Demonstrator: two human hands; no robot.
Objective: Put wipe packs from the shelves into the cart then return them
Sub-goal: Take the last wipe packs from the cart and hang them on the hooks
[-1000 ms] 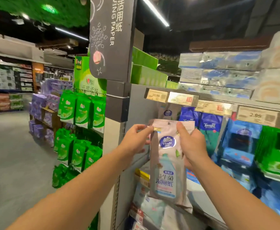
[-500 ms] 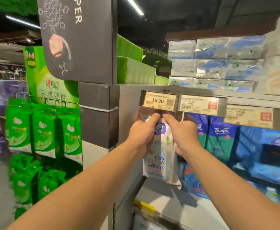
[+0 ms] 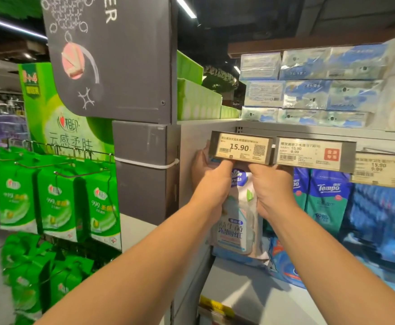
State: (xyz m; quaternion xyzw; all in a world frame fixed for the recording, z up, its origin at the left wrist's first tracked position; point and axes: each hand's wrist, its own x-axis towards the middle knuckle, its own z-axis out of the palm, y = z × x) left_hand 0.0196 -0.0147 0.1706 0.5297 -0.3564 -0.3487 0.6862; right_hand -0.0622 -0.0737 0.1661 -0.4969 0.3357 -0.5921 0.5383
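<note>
A white and pale blue Vinda wipe pack (image 3: 238, 221) hangs upright just under the 15.90 price tag (image 3: 240, 148), at the left end of the shelf bay. My left hand (image 3: 211, 181) grips the pack's top left corner. My right hand (image 3: 272, 188) grips its top right corner. Both sets of fingertips reach up behind the price tag rail and are hidden there, as is the pack's top edge. No cart is in view.
Blue and teal Tempo packs (image 3: 327, 198) hang to the right. The grey shelf board (image 3: 250, 299) lies below. Stacked tissue packs (image 3: 309, 90) fill the shelf above. Green packs (image 3: 56, 200) hang on hooks on the end rack at left, under a dark sign (image 3: 121, 55).
Both hands have lifted the wipe pack up and forward, from in front of the shelf to right under the 15.90 tag. The view has closed in on the shelf.
</note>
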